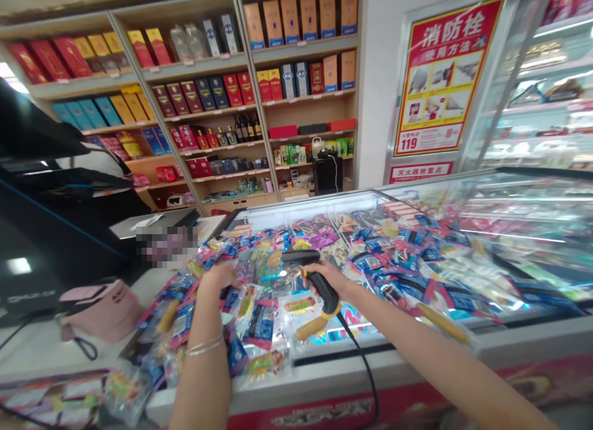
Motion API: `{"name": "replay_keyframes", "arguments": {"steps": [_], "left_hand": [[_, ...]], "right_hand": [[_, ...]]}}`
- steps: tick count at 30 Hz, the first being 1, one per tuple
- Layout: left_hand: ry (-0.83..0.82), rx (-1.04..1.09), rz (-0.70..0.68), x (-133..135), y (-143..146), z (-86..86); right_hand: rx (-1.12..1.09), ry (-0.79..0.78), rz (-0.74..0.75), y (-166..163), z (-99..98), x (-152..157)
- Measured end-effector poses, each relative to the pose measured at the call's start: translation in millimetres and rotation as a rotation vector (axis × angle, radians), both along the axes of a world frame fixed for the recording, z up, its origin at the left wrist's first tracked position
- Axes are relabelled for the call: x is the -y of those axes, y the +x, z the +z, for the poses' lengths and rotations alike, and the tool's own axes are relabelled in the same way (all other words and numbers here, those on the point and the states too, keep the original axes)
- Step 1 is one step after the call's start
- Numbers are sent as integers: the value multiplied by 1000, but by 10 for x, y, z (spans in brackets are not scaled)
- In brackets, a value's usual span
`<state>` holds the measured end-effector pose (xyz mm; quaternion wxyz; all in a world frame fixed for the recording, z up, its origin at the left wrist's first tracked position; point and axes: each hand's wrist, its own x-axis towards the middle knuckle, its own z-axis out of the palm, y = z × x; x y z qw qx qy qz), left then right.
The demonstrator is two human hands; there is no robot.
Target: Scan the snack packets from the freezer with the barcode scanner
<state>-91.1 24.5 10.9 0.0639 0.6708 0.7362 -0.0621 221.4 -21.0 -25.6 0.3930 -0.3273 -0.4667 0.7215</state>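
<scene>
My right hand (331, 278) is wrapped round the handle of a black and yellow barcode scanner (328, 293). Its head points left over the packets and a black cable runs down from the grip. To the left, my left hand (221, 277) reaches into the pile with fingers curled down among blue and pink snack packets (262, 324); what they grip is hidden. Clear packets of corn cobs or sausages (300, 304) lie between the hands. A yellow corn-like pack (311, 328) rests below the scanner.
Packets cover the glass top of a chest freezer (319, 371). A pink pouch (99, 309) sits on the white counter at left, beside a dark screen. Shelves of boxed bottles (208, 93) line the back wall; a red fire-hydrant poster (447, 78) hangs at right. A person (99, 170) stands behind the counter.
</scene>
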Motion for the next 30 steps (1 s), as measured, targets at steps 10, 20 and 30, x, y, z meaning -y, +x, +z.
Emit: {"name": "replay_keyframes", "arguments": {"steps": [10,20,30], "left_hand": [[-68,232,-27,107,-117,-30],[332,395,-223,152,-9,111],[874,157,-133,169,744,1]], "right_hand": [[32,-28,5,59,-3,51],[18,7,7,82,-25,78],[-94,69,-43,82,-65,48]]}}
